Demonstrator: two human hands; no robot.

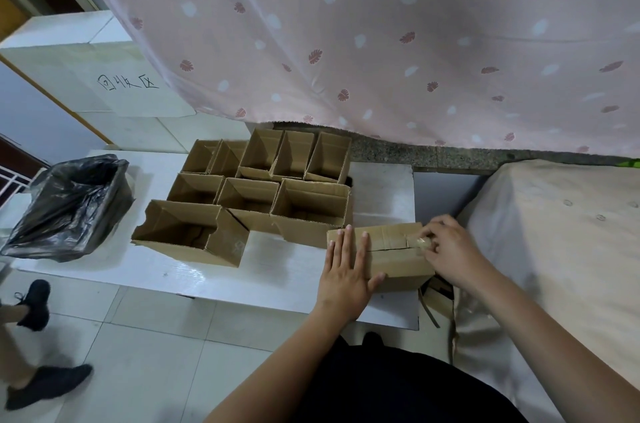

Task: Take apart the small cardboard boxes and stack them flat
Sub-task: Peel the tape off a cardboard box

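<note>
1. One pink curtain (381, 34) with a leaf print fills the top of the view and hangs down to a speckled stone ledge (450, 154).
2. At right, a bed (554, 232) under a beige cover stands just beside the low white table (214, 266).
3. On the table's far half, nine open cardboard boxes (266, 194) stand upright in a tight cluster, mouths up; the largest (188, 232), with a torn flap, sits at the near left.
4. A black rubbish bag (69, 208) sags open at the table's left end.
5. A white block (104, 83) behind it bears handwritten characters.
6. At the table's near right corner lies the closed cardboard box (391, 256) being worked on, its top flaps meeting at a seam.
7. The left hand (346, 270) presses flat on the box's left part, fingers straight and spread, gripping nothing.
8. The right hand (450, 249) is at the box's right end, fingers curled, pinching a strip of clear tape (420, 243) at the seam.
9. At far left, another person's legs and black shoes (38, 305) stand on the tiled floor (138, 353).
</note>
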